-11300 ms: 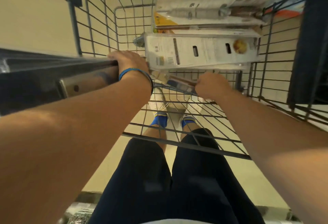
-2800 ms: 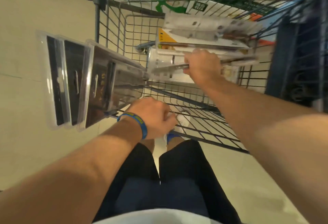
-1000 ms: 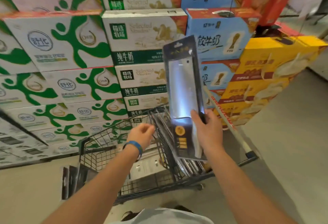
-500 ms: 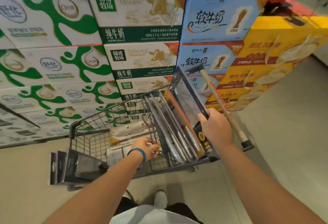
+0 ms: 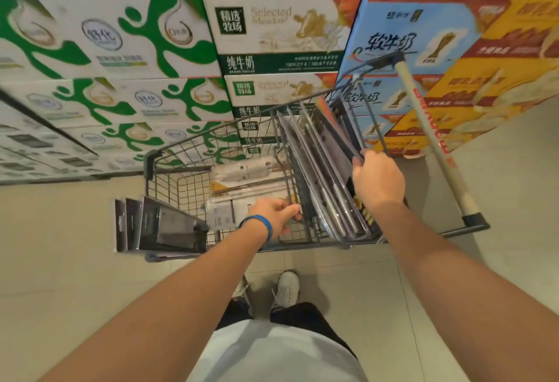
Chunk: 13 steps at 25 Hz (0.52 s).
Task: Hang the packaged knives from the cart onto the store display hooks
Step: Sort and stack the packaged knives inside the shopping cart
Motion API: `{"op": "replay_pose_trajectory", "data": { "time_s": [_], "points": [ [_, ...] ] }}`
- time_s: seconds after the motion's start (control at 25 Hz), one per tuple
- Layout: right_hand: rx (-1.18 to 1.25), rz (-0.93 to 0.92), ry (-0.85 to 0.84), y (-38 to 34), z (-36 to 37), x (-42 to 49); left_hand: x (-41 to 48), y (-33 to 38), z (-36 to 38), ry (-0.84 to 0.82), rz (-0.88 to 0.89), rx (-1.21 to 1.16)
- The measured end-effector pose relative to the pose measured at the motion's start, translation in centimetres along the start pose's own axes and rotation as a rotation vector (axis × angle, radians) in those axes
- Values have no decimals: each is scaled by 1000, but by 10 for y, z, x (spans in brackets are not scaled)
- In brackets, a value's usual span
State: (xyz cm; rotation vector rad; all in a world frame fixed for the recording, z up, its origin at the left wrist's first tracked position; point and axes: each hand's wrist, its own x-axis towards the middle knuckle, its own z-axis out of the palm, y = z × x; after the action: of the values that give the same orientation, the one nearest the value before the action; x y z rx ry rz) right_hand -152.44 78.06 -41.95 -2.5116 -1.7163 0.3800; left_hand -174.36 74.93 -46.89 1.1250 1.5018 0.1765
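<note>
I am standing at the side of the wire cart (image 5: 187, 142), looking down into it. My right hand (image 5: 378, 180) is reaching into the narrow section at the handle end, and its fingers are closing over the top edge of a dark packaged knife (image 5: 338, 136), gripping it. That pack is standing on edge against the outer grille, right beside a row of packaged knives (image 5: 317, 176) leaning upright in the same section. My left hand (image 5: 276, 218), with a blue wristband (image 5: 263, 226) on it, is curling its fingers round the wire divider (image 5: 292, 197) between that section and the main basket. In the main basket, pale flat packages (image 5: 242, 182) are lying stacked on the bottom. Several dark packs (image 5: 157, 224) are sticking out from the far end of the cart. The cream handle (image 5: 432, 136) is running off to my right, well clear of both hands. Milk cartons (image 5: 121, 36) are piled up behind the cart, and my shoes (image 5: 286, 288) are showing on the tiled floor (image 5: 60, 260).
</note>
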Motion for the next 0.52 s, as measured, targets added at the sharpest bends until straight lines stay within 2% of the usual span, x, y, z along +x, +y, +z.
{"op": "replay_pose_trajectory", "data": {
  "time_s": [0.08, 0.12, 0.16, 0.24, 0.28, 0.36, 0.44, 0.52],
  "points": [
    [37, -208, 220, -22, -4, -16, -6, -6, -7, -112, -64, -217],
    [124, -332, 276, -40, -2, -27, -9, -12, -16, -141, -96, -340],
    [212, -426, 272, -58, 0, -39, -10, -20, -26, -130, -121, -429],
    [309, -553, 159, -96, 12, -65, -8, -44, -50, -39, -186, -474],
    [311, -593, 97, -112, 21, -78, -5, -59, -62, 22, -213, -407],
    [268, -617, -44, -138, 57, -99, 3, -97, -83, 80, -240, -64],
    [119, -543, -286, -151, 107, -108, 16, -140, -92, 9, -204, 403],
    [-42, -398, -595, -158, 163, -101, 34, -175, -93, -109, -118, 719]
  ]
}}
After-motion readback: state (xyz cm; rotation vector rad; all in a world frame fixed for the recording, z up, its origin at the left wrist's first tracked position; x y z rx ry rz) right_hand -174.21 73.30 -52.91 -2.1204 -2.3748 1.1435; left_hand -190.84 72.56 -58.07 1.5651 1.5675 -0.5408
